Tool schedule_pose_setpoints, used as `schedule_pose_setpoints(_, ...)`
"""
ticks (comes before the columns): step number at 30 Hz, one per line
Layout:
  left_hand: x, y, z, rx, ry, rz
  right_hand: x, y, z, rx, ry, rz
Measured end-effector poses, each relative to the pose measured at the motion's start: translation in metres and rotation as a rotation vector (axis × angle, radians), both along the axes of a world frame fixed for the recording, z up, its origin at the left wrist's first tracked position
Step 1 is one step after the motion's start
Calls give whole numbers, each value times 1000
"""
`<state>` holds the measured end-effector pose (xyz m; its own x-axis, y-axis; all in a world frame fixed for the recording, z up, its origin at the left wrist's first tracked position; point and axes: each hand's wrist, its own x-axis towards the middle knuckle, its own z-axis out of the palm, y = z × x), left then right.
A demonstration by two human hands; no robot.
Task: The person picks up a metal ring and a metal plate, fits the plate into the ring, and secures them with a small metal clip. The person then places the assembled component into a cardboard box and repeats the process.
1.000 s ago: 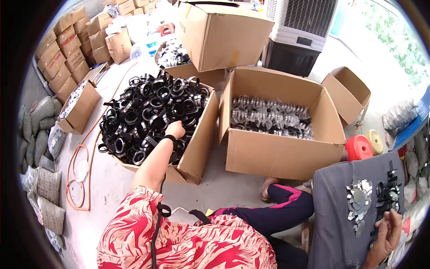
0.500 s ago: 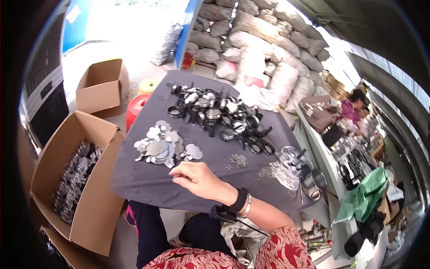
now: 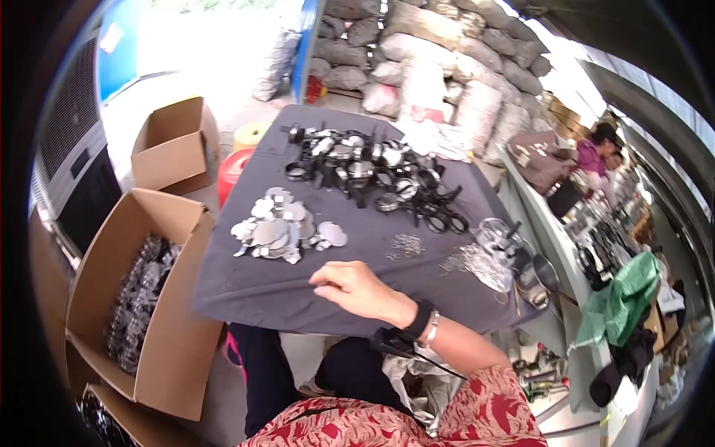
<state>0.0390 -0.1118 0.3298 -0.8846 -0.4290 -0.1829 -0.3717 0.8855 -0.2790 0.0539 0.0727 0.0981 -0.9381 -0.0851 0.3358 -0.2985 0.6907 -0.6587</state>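
One hand resting on a cloth-covered bench of metal parts

Flat, shiny round metal discs (image 3: 279, 227) lie heaped at about 10 o'clock from the hand (image 3: 356, 289); glossy black ring-shaped parts (image 3: 372, 175) with silver insets sprawl at 12 o'clock, and small wire bits (image 3: 406, 244) sit just at 1 o'clock. The bench (image 3: 298, 287) wears a dark grey, matte cloth. An open cardboard box (image 3: 167, 328) of glinting metal pieces stands at 9 o'clock on the concrete floor; stuffed sacks (image 3: 439, 59) pile up behind. The hand, coming from the right, lies knuckles up with fingers loosely curled, its grip holding nothing visible, fingertips touching the cloth. The other hand is out of view.
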Motion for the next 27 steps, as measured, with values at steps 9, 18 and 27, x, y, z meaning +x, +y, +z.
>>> schedule_pose_setpoints(9,-9,-594,-481,98,-71,280,-8,-17,23,-31,-62,15)
schedule_pose_setpoints(18,16,-559,-349,22,30,267,-17,-23,52,-64,-102,-51)
schedule_pose_setpoints(27,-19,-449,-212,1030,330,-63,-19,-63,40,41,60,161)
